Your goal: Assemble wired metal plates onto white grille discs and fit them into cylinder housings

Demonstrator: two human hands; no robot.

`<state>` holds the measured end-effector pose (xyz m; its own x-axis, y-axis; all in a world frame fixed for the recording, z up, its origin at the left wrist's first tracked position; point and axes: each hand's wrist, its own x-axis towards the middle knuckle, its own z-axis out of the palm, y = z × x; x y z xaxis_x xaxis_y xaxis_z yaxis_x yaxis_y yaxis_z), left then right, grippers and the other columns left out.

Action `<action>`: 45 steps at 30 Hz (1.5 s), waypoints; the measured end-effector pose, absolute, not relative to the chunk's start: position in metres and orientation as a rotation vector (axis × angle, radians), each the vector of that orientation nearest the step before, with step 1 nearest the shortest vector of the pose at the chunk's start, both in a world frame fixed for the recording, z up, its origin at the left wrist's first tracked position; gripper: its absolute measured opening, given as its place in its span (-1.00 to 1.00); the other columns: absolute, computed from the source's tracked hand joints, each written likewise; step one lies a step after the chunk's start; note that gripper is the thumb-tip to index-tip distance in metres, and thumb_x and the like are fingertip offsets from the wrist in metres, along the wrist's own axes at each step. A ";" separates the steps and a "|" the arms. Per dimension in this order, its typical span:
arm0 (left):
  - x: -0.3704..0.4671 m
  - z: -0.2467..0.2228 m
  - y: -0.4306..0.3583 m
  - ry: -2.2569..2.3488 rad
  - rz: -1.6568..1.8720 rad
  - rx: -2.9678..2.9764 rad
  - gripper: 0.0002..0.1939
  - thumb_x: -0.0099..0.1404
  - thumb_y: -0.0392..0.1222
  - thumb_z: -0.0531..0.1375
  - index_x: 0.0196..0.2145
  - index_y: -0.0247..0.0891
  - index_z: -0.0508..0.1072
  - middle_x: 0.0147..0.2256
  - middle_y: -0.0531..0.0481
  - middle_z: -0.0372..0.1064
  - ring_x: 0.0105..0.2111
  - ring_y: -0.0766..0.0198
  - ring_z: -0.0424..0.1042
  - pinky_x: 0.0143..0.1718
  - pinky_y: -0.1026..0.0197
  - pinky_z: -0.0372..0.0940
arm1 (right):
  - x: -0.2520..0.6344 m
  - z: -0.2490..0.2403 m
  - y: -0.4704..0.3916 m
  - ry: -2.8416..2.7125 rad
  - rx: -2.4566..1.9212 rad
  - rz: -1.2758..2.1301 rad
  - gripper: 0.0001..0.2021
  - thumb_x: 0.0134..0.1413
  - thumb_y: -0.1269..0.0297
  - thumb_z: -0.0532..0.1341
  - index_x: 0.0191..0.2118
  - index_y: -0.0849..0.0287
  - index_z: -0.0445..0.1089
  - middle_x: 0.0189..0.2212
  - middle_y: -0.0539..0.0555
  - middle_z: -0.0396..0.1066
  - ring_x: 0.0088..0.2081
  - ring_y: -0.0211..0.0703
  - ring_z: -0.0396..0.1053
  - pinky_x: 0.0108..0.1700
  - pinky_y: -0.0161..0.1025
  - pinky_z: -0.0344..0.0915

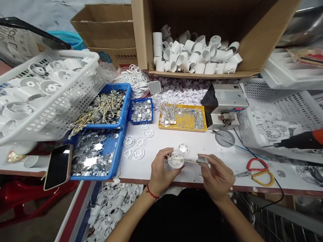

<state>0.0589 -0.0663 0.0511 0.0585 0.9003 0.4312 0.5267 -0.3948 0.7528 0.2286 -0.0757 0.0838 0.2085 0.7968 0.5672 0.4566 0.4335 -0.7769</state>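
Near the table's front edge, my left hand (161, 169) is closed around a white round plastic housing (176, 160), its open face turned up. A pale wire (190, 162) stretches from the housing across to my right hand (218, 176). Between the thumb and fingers of that hand is a small grey metal part (202, 159), the wire running to it; its exact kind is unclear. Just beyond the housing, a white slotted plastic disc (183, 148) lies on the table. Several thin ring discs (139, 153) lie left of my left hand.
Blue trays (114, 164) of metal pieces and wired parts stand left, beside a phone (58, 166) and white basket (83, 87). A yellow tray (181, 129) holds screws and wires. A grey machine (227, 101), scissors (261, 171) and screwdriver (300, 139) are right. A carton (142, 37) stands behind.
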 end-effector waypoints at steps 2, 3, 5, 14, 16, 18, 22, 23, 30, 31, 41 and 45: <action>0.060 0.049 -0.065 1.444 1.360 2.038 -0.53 0.13 -0.25 0.34 -0.03 -0.24 0.28 -0.12 -0.15 0.43 -0.10 0.14 0.47 -0.17 0.14 0.45 | 0.228 0.083 -0.077 -1.305 -1.276 0.420 -0.89 0.10 0.38 0.25 -0.25 0.12 0.52 -0.49 -0.02 0.51 -0.49 -0.25 0.44 -0.45 -0.32 0.38; 0.060 0.047 -0.065 1.461 1.400 2.088 -0.54 0.13 -0.27 0.33 -0.04 -0.26 0.28 -0.12 -0.17 0.43 -0.09 0.13 0.47 -0.15 0.13 0.45 | 0.228 0.083 -0.077 -1.238 -1.314 0.480 -0.91 0.10 0.36 0.25 -0.27 0.13 0.53 -0.52 -0.04 0.50 -0.51 -0.27 0.43 -0.45 -0.33 0.38; 0.060 0.045 -0.063 1.484 1.446 2.162 -0.55 0.14 -0.30 0.33 -0.05 -0.29 0.27 -0.13 -0.20 0.42 -0.08 0.12 0.47 -0.13 0.12 0.45 | 0.228 0.083 -0.078 -1.137 -1.353 0.588 -0.91 0.10 0.31 0.27 -0.30 0.14 0.53 -0.56 -0.06 0.49 -0.55 -0.28 0.41 -0.47 -0.34 0.39; 0.059 0.049 -0.065 1.464 1.417 2.062 -0.52 0.10 -0.27 0.36 -0.06 -0.29 0.28 -0.13 -0.18 0.42 -0.09 0.14 0.46 -0.12 0.15 0.43 | 0.225 0.077 -0.080 -1.102 -1.329 0.644 -0.91 0.05 0.31 0.30 -0.31 0.13 0.55 -0.51 -0.03 0.53 -0.53 -0.26 0.44 -0.44 -0.31 0.41; 0.059 0.049 -0.065 1.460 1.409 2.058 -0.53 0.11 -0.26 0.36 -0.06 -0.28 0.28 -0.12 -0.18 0.42 -0.08 0.14 0.46 -0.15 0.16 0.43 | 0.226 0.075 -0.080 -1.128 -1.318 0.617 -0.91 0.05 0.35 0.30 -0.29 0.10 0.55 -0.47 -0.04 0.54 -0.49 -0.26 0.44 -0.40 -0.31 0.41; 0.059 0.049 -0.065 1.468 1.409 2.068 -0.54 0.12 -0.26 0.35 -0.07 -0.28 0.28 -0.12 -0.18 0.42 -0.09 0.15 0.46 -0.15 0.17 0.42 | 0.227 0.075 -0.081 -1.161 -1.314 0.594 -0.87 0.06 0.37 0.30 -0.25 0.06 0.55 -0.43 -0.05 0.55 -0.45 -0.26 0.45 -0.37 -0.31 0.41; 0.061 0.052 -0.065 1.560 1.312 2.197 -0.58 0.16 -0.22 0.32 -0.07 -0.30 0.29 -0.15 -0.18 0.45 -0.11 0.13 0.46 -0.12 0.13 0.39 | 0.223 0.078 -0.081 -1.322 -1.353 0.691 -0.78 0.07 0.37 0.31 -0.14 0.02 0.54 -0.37 -0.04 0.53 -0.37 -0.26 0.44 -0.29 -0.29 0.40; 0.062 0.053 -0.065 1.600 1.274 2.245 -0.59 0.17 -0.21 0.31 -0.07 -0.31 0.29 -0.16 -0.17 0.46 -0.13 0.12 0.46 -0.09 0.09 0.37 | 0.220 0.077 -0.080 -1.369 -1.362 0.726 -0.78 0.06 0.36 0.31 -0.13 0.03 0.54 -0.37 -0.03 0.52 -0.37 -0.25 0.43 -0.29 -0.28 0.39; 0.068 0.059 -0.064 1.801 1.149 2.386 -0.70 0.27 -0.20 0.20 -0.06 -0.33 0.33 -0.26 -0.09 0.49 -0.24 0.18 0.48 0.19 -0.04 0.11 | 0.193 0.065 -0.071 -1.405 -1.416 0.543 -0.92 0.01 0.27 0.35 -0.35 0.14 0.52 -0.43 0.03 0.44 -0.34 -0.17 0.37 -0.29 -0.19 0.35; 0.068 0.059 -0.064 1.802 1.143 2.391 -0.71 0.27 -0.18 0.20 -0.07 -0.33 0.34 -0.26 -0.09 0.48 -0.24 0.18 0.47 0.18 -0.03 0.12 | 0.193 0.066 -0.071 -1.432 -1.419 0.524 -0.93 0.02 0.27 0.34 -0.37 0.14 0.51 -0.45 0.03 0.44 -0.34 -0.17 0.36 -0.29 -0.19 0.34; 0.060 0.047 -0.069 1.692 1.194 2.384 -0.67 0.25 -0.25 0.22 -0.03 -0.32 0.34 -0.19 -0.16 0.47 -0.21 0.18 0.49 -0.16 0.18 0.40 | 0.200 0.074 -0.065 -1.473 -1.531 0.860 -0.93 -0.09 0.24 0.40 -0.45 0.08 0.55 -0.48 0.01 0.49 -0.34 -0.13 0.41 -0.26 -0.17 0.34; 0.056 0.050 -0.072 1.562 1.139 2.187 -0.64 0.21 -0.27 0.25 -0.03 -0.25 0.35 -0.19 -0.09 0.43 -0.26 0.24 0.49 -0.28 0.26 0.43 | 0.212 0.076 -0.060 -1.473 -1.558 1.071 -0.88 -0.11 0.17 0.40 -0.40 0.05 0.57 -0.40 0.04 0.49 -0.28 -0.11 0.42 -0.17 -0.13 0.35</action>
